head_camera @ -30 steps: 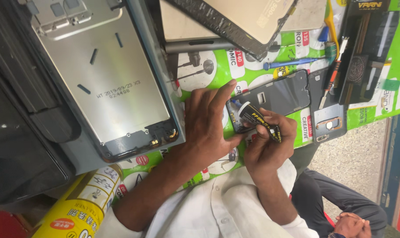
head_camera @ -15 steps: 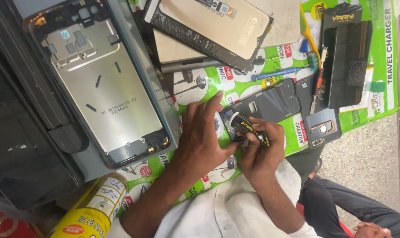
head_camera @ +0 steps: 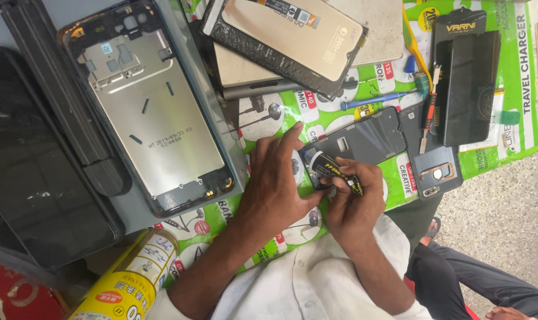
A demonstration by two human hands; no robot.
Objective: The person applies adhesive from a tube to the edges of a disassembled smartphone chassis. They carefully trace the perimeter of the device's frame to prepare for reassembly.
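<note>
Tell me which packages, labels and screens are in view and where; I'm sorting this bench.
Black tube, yellow label: in the right hand, by the left hand.
Display panel, tan back, black edge: top centre.
Black flat package: top right.
Yellow spray can, printed label: bottom left.
Green printed sheet: under everything.

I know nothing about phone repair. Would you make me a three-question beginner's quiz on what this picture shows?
1. True or false: the right hand holds a small black tube.
2. What does the left hand press on? A) the yellow spray can B) the dark phone panel C) the blue-handled screwdriver
3. Fill in: the opened phone frame with bare metal inside lies to the ____ of the hands in the picture.

Key: 1 true; 2 B; 3 left.
</note>
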